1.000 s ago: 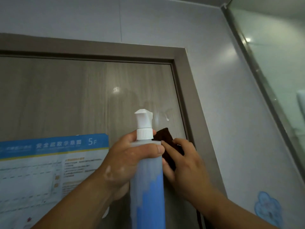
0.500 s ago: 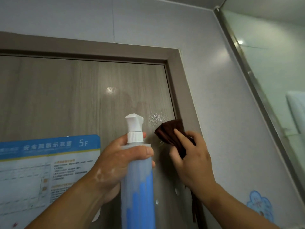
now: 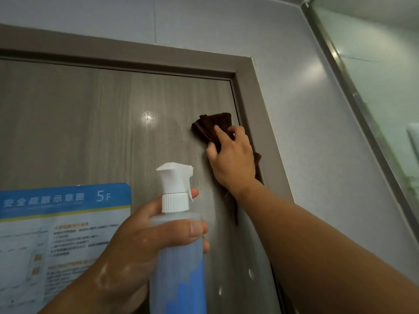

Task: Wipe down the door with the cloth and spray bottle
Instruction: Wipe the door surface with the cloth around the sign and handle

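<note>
The grey wood-grain door (image 3: 90, 123) fills the left and centre of the head view. My right hand (image 3: 233, 159) presses a dark brown cloth (image 3: 212, 125) flat against the door near its upper right edge, and a strip of the cloth hangs down below my wrist. My left hand (image 3: 138, 248) grips a translucent spray bottle (image 3: 179, 257) with blue liquid and a white trigger head, held upright in front of the door. A few droplets cling to the door low down.
A blue-and-white floor plan poster (image 3: 61, 227) marked 5F is stuck on the door at the left. A taupe door frame (image 3: 260, 123) borders the door. Pale wall panels (image 3: 317, 155) and a metal-edged glass partition (image 3: 374, 64) stand to the right.
My right hand has slid the cloth upward along the door's right edge, over the wet patch. The spray bottle in my left hand has stayed about level.
</note>
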The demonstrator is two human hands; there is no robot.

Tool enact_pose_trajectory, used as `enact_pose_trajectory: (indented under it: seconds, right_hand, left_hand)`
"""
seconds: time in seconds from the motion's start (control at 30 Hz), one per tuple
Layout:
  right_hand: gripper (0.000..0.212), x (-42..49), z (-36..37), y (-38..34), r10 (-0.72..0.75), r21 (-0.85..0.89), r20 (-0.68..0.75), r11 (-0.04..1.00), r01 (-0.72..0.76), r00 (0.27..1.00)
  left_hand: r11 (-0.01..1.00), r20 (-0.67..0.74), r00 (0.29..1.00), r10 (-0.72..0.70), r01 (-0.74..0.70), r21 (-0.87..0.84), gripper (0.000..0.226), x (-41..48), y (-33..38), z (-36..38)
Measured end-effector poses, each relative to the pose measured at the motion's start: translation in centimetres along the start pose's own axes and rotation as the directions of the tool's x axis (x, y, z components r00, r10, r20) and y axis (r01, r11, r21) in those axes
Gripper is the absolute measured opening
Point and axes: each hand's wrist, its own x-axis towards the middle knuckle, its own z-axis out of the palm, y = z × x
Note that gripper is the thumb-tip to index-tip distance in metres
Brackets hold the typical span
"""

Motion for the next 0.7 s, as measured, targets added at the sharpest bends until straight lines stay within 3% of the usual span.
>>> enact_pose_trajectory:
  seconds: [0.17,0.3,0.47,0.57,0.7]
  right_hand:
    - [0.052,-7.2,0.7,1.0,0.017,0.029,-0.115,0.999,-0.014,0.993]
    - [0.053,-13.6,0.1,1.4,0.021,0.004,-0.096,1.0,-0.02,0.995]
    - [0.052,-6.7,0.6,0.8,-0.017,0.011,-0.12,1.0,0.018,0.993]
    - [0.051,-0.6,0.6,0.2,-0.013,-0.02,-0.046,1.0,0.012,0.999]
    - [0.054,-0.9,0.6,0.6,-0.068,-0.002,-0.012,0.998,0.068,0.998]
  left_hand:
    - [0.999,0.004,0.999,-0.034,0.034,-0.03,0.075,-0.4,-1.4,-0.9]
    - [0.998,0.007,0.999,-0.052,0.052,-0.027,0.068,-0.8,-1.7,-1.1]
    - [0.999,-0.01,0.999,-0.047,0.047,0.011,0.066,-0.2,-1.2,-0.6]
    - [0.999,-0.01,1.0,-0.027,0.027,0.037,0.064,0.3,-0.9,-0.4]
    - [0.999,0.004,1.0,-0.016,0.016,0.031,0.062,0.2,-1.0,-0.5]
